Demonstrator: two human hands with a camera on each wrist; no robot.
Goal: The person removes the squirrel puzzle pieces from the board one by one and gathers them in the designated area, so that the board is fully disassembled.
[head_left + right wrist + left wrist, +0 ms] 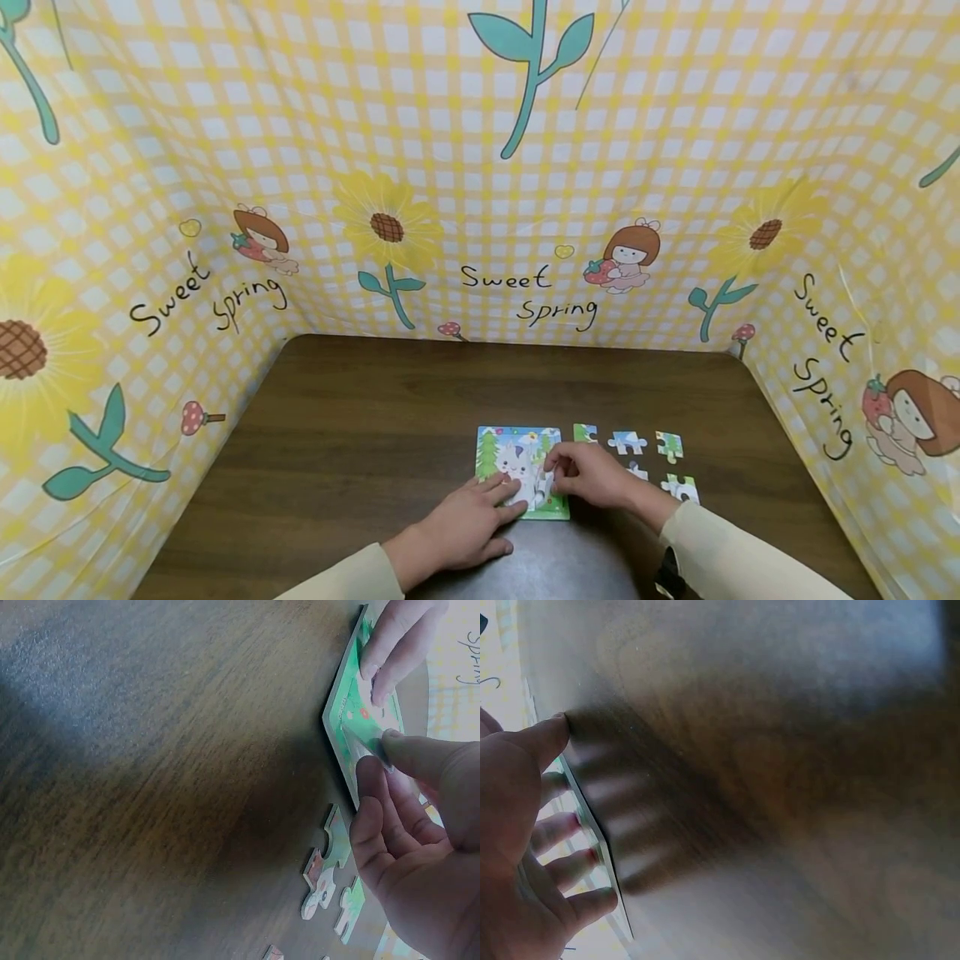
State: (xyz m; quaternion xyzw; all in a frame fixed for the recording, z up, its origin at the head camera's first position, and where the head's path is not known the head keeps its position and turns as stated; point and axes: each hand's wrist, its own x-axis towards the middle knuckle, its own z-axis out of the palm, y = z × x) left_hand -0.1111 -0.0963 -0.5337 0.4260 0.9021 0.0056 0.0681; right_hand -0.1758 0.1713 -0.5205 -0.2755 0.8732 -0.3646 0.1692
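A jigsaw puzzle board (487, 454) with a white cartoon animal, green trees and blue sky lies flat on the table. My left hand (467, 518) rests on its lower left part, fingers fairly straight, with the thumb lower down by the near edge. Over the board's right side, my right hand (592, 472) pinches a thin puzzle piece (367, 746) between thumb and fingers. That piece is tilted against the board's surface in the right wrist view; its picture is mostly hidden.
Several loose puzzle pieces (627, 442) lie right of the board, some partly covered by the right hand and forearm. The brown wooden table (360, 417) is enclosed at the back and sides by a yellow checked cloth (480, 192).
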